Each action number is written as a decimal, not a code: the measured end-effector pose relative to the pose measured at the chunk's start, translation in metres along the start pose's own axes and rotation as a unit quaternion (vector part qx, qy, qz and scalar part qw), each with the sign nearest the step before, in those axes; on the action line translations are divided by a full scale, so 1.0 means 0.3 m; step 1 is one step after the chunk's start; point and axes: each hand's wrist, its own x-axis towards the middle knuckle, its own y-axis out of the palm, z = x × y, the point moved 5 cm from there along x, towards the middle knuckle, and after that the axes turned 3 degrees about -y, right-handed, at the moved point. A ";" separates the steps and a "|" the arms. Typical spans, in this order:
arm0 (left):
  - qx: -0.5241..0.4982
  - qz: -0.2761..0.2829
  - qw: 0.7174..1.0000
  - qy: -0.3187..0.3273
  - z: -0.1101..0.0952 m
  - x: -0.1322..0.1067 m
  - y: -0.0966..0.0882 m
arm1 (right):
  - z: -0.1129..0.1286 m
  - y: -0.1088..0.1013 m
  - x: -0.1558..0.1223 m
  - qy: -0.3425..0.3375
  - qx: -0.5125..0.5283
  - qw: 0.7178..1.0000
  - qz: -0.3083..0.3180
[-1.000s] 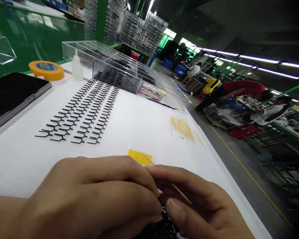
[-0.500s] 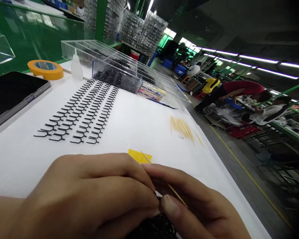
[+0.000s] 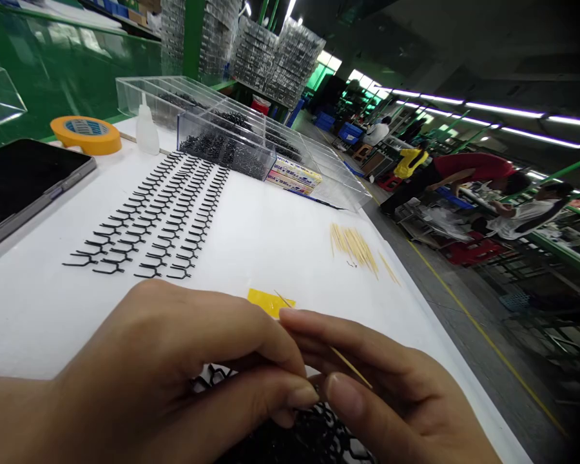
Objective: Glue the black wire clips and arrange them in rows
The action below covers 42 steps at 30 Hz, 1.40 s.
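A wooden pick [image 3: 350, 366] was pinched by the right hand [image 3: 396, 386], while the black strip [image 3: 309, 438] was steadied within the left hand's [image 3: 169, 361] narrow grip.

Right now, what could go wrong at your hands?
The thin yellow pin in the right hand might snag or bend in the tangled black comb-shaped parts below it. The loose yellow pins lie unconfined near the edge of the white table, so a stray sweep could scatter them.

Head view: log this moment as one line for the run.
left hand at black forked strips | right hand pinching thin yellow pin | nearby: yellow square on white table
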 end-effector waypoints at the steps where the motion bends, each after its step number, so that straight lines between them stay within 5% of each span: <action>1: -0.015 -0.001 1.000 0.017 0.000 -0.003 0.000 | 0.002 -0.001 -0.004 -0.002 -0.013 1.000 0.000; 15: -0.095 0.027 0.995 -0.025 0.035 0.011 0.018 | 0.005 -0.001 -0.013 -0.022 -0.051 0.998 -0.013; 23: 0.014 0.008 0.994 -0.107 0.000 0.007 0.010 | 0.042 -0.005 0.026 -0.005 -0.161 0.986 -0.047; 32: -0.003 0.023 0.994 -0.106 0.072 -0.005 0.023 | 0.017 0.005 0.005 -0.010 -0.119 0.992 -0.036; 37: -0.062 0.030 0.997 -0.038 0.051 0.006 0.024 | 0.000 0.016 -0.005 -0.032 -0.043 0.999 -0.002; 42: -0.058 0.024 0.998 -0.006 0.034 0.006 0.022 | 0.010 0.024 0.001 -0.074 -0.080 0.994 0.007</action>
